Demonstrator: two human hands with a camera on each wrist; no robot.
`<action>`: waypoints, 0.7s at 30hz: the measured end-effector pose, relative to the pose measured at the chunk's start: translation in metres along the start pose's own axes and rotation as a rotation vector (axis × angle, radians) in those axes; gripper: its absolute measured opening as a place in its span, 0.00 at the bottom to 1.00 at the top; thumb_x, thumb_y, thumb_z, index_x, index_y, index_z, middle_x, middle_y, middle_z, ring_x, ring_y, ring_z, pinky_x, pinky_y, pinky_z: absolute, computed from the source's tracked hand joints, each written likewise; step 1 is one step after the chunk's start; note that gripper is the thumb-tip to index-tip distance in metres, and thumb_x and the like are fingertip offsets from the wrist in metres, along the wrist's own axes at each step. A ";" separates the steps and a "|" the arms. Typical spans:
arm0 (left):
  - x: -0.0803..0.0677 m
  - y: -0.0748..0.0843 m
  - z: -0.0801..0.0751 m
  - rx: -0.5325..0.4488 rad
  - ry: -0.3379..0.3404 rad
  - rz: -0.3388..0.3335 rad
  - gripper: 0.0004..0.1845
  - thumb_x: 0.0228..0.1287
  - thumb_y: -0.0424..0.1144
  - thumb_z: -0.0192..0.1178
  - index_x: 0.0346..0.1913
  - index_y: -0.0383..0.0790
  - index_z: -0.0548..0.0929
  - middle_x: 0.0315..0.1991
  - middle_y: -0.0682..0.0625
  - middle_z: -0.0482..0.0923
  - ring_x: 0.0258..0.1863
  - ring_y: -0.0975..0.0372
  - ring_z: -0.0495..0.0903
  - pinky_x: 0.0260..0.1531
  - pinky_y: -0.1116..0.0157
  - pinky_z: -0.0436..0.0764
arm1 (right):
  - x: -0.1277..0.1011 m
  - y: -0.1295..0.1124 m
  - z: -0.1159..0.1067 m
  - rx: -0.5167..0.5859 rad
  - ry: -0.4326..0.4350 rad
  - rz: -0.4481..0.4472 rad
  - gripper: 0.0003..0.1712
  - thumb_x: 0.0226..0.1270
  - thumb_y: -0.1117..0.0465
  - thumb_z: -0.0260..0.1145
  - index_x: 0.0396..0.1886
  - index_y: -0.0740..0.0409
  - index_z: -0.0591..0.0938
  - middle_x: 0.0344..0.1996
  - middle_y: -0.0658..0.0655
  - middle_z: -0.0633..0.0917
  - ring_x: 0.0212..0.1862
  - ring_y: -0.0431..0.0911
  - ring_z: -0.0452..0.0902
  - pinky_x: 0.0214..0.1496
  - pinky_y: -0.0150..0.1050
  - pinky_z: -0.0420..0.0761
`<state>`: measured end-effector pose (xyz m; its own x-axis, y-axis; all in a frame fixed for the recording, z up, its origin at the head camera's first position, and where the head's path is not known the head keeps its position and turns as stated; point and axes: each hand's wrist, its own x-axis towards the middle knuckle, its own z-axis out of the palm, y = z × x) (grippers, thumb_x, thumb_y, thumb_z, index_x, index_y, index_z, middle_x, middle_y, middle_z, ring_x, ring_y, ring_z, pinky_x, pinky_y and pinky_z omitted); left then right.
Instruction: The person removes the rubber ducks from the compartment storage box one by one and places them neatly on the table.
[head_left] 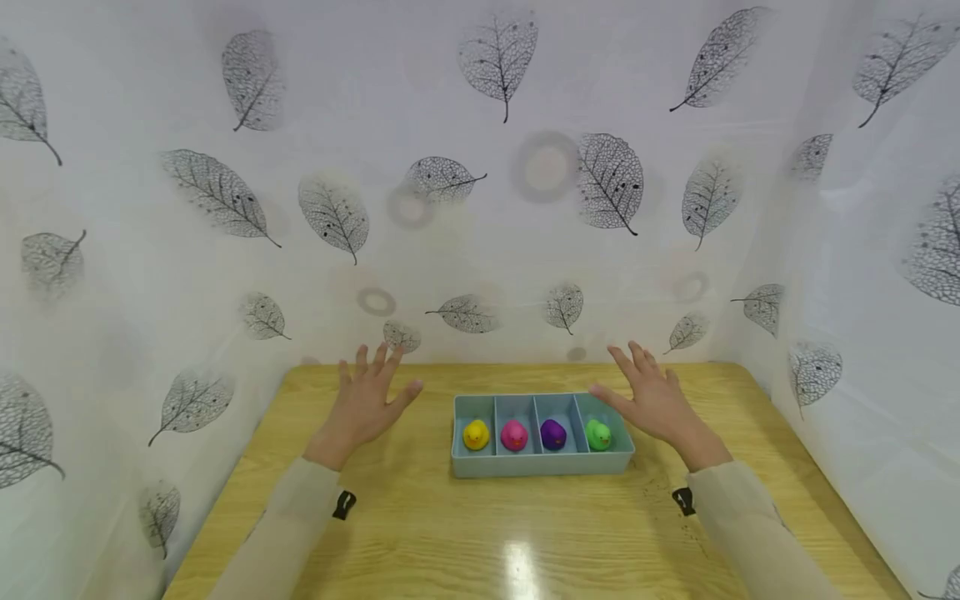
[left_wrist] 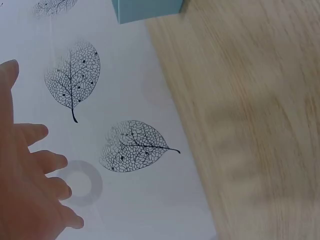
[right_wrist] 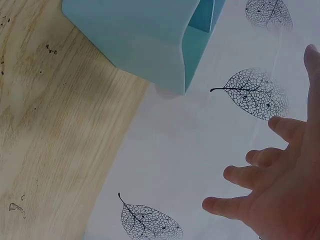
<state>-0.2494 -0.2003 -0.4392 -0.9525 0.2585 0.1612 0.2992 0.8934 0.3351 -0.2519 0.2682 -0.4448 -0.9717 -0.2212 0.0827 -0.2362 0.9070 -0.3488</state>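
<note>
A pale blue tray [head_left: 542,463] with several compartments stands in the middle of the wooden table [head_left: 480,533]. In the compartments sit a yellow duck [head_left: 476,434], a pink duck [head_left: 513,434], a purple duck [head_left: 552,433] and a green duck [head_left: 597,433], one each. My left hand [head_left: 367,400] hovers to the left of the tray, fingers spread, holding nothing. My right hand [head_left: 651,396] hovers at the tray's right end, also spread and empty. The wrist views show the left hand's fingers [left_wrist: 37,160], the right hand's fingers [right_wrist: 260,175] and the tray's outer wall [right_wrist: 140,35].
A white curtain with a leaf print [head_left: 480,183] closes in the table at the back and on both sides. Bare wood lies in front of the tray and beside it.
</note>
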 end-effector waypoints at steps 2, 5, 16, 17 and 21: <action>0.000 0.001 0.001 -0.016 0.003 0.012 0.44 0.80 0.65 0.46 0.86 0.41 0.51 0.84 0.29 0.47 0.83 0.29 0.37 0.74 0.23 0.34 | -0.002 0.001 0.002 0.024 -0.004 -0.010 0.53 0.77 0.29 0.54 0.87 0.52 0.51 0.84 0.73 0.48 0.82 0.75 0.44 0.73 0.85 0.46; 0.000 0.002 0.003 -0.041 0.012 0.040 0.43 0.80 0.63 0.48 0.86 0.43 0.52 0.83 0.29 0.49 0.82 0.29 0.42 0.74 0.22 0.38 | -0.004 0.004 0.007 0.055 -0.014 -0.026 0.52 0.77 0.29 0.55 0.87 0.52 0.51 0.84 0.73 0.48 0.81 0.75 0.47 0.74 0.83 0.48; -0.003 0.003 0.022 -0.157 0.051 0.113 0.39 0.79 0.62 0.52 0.82 0.43 0.63 0.78 0.40 0.69 0.74 0.38 0.71 0.73 0.37 0.71 | -0.015 0.016 0.024 0.067 -0.013 -0.045 0.52 0.77 0.31 0.57 0.87 0.54 0.52 0.83 0.74 0.50 0.76 0.82 0.56 0.70 0.83 0.57; -0.003 0.004 0.025 -0.156 0.057 0.115 0.38 0.79 0.62 0.53 0.81 0.43 0.65 0.77 0.40 0.71 0.72 0.39 0.74 0.71 0.39 0.73 | -0.016 0.016 0.025 0.070 -0.015 -0.045 0.52 0.77 0.31 0.56 0.87 0.54 0.52 0.83 0.75 0.50 0.75 0.82 0.57 0.70 0.83 0.58; -0.003 0.008 0.032 -0.152 0.123 0.166 0.31 0.78 0.55 0.59 0.75 0.41 0.74 0.65 0.39 0.83 0.53 0.43 0.88 0.56 0.45 0.85 | -0.019 0.018 0.030 0.078 -0.017 -0.038 0.52 0.77 0.31 0.57 0.86 0.57 0.54 0.83 0.76 0.51 0.74 0.82 0.58 0.69 0.84 0.58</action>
<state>-0.2459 -0.1825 -0.4670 -0.8784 0.3417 0.3342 0.4647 0.7745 0.4292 -0.2376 0.2778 -0.4807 -0.9616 -0.2619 0.0816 -0.2716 0.8672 -0.4175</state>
